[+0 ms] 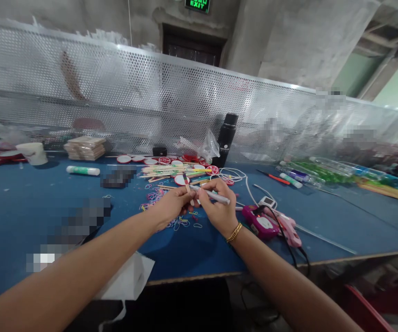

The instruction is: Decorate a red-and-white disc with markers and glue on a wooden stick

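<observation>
Between the fingers of my left hand (173, 203) is a flat wooden stick (188, 188) with a dark upper end, held nearly upright. My right hand (219, 205) grips a whitish marker pen (216, 197), its front end close to the stick. Whether the pen tip touches the wood I cannot tell. Beneath and beside my left hand lie many small coloured rubber bands (150, 198). Just beyond both hands is a pile of thin wooden sticks (160, 171), with round red-and-white discs (124, 159) around it.
A black bottle (225, 143) stands behind the pile against a perforated metal screen (123, 92). On the right are a magenta device (259, 222) with cables and a pink glue gun (290, 230). Leftward sit a glue stick (83, 170), a paper cup (33, 153) and stacked wooden pieces (85, 148).
</observation>
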`<move>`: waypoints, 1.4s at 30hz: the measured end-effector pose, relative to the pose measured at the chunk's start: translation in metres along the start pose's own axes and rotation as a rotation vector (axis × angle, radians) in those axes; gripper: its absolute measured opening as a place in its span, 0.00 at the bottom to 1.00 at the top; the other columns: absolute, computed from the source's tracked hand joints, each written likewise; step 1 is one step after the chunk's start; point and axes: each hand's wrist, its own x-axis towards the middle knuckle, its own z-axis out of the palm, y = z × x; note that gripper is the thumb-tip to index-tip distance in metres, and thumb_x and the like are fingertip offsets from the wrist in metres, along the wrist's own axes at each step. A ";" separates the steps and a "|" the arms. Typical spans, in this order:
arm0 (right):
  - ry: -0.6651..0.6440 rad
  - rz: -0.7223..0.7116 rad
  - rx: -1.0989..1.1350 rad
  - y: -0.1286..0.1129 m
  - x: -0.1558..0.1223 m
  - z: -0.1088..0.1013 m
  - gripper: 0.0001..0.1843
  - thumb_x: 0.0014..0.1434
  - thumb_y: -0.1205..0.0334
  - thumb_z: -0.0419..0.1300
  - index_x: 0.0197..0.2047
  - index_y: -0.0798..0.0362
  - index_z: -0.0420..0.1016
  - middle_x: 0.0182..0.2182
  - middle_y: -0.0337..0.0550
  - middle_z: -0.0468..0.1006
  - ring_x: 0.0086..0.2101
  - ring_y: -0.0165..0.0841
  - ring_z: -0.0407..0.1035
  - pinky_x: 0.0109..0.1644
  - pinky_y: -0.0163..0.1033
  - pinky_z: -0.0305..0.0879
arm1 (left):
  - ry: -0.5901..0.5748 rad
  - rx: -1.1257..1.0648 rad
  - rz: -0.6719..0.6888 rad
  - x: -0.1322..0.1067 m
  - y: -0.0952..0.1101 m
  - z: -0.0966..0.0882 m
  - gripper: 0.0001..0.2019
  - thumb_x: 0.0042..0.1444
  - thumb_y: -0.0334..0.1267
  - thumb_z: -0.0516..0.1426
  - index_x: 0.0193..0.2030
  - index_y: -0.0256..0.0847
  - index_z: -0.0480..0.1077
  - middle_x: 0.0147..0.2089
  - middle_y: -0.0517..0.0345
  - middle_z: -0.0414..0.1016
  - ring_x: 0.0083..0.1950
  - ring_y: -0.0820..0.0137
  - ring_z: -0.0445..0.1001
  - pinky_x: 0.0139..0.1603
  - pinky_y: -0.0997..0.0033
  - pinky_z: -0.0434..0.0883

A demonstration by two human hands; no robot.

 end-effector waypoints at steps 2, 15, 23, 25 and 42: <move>0.021 -0.008 -0.017 0.000 0.000 0.001 0.06 0.57 0.63 0.60 0.28 0.49 0.69 0.27 0.40 0.75 0.34 0.37 0.69 0.42 0.44 0.65 | -0.002 0.004 0.010 0.001 -0.001 -0.001 0.15 0.52 0.49 0.62 0.27 0.38 0.71 0.24 0.59 0.68 0.23 0.76 0.61 0.23 0.77 0.58; -0.011 -0.058 -0.007 0.001 0.000 0.002 0.07 0.58 0.61 0.60 0.29 0.49 0.69 0.27 0.39 0.74 0.32 0.35 0.69 0.42 0.44 0.64 | -0.019 0.087 0.033 0.001 -0.004 -0.001 0.12 0.55 0.46 0.59 0.30 0.38 0.69 0.27 0.60 0.68 0.26 0.76 0.63 0.24 0.76 0.59; -0.027 -0.060 -0.022 0.002 0.000 0.002 0.07 0.59 0.60 0.60 0.29 0.49 0.70 0.28 0.40 0.75 0.33 0.35 0.69 0.44 0.44 0.64 | -0.009 0.105 0.041 0.001 -0.004 0.000 0.13 0.55 0.47 0.59 0.29 0.39 0.67 0.27 0.61 0.67 0.25 0.76 0.62 0.24 0.76 0.58; -0.013 -0.066 -0.034 0.003 0.000 0.002 0.07 0.59 0.61 0.60 0.29 0.50 0.70 0.28 0.40 0.75 0.33 0.35 0.68 0.44 0.44 0.64 | -0.004 0.103 0.040 0.001 -0.003 0.000 0.15 0.53 0.49 0.61 0.29 0.39 0.66 0.27 0.60 0.67 0.25 0.76 0.62 0.24 0.76 0.58; -0.008 -0.067 -0.016 0.003 -0.001 0.004 0.06 0.59 0.61 0.61 0.30 0.50 0.71 0.28 0.39 0.75 0.33 0.35 0.70 0.40 0.42 0.64 | -0.034 0.162 0.019 0.001 -0.004 -0.002 0.15 0.56 0.50 0.57 0.32 0.39 0.66 0.29 0.61 0.66 0.28 0.76 0.63 0.26 0.74 0.58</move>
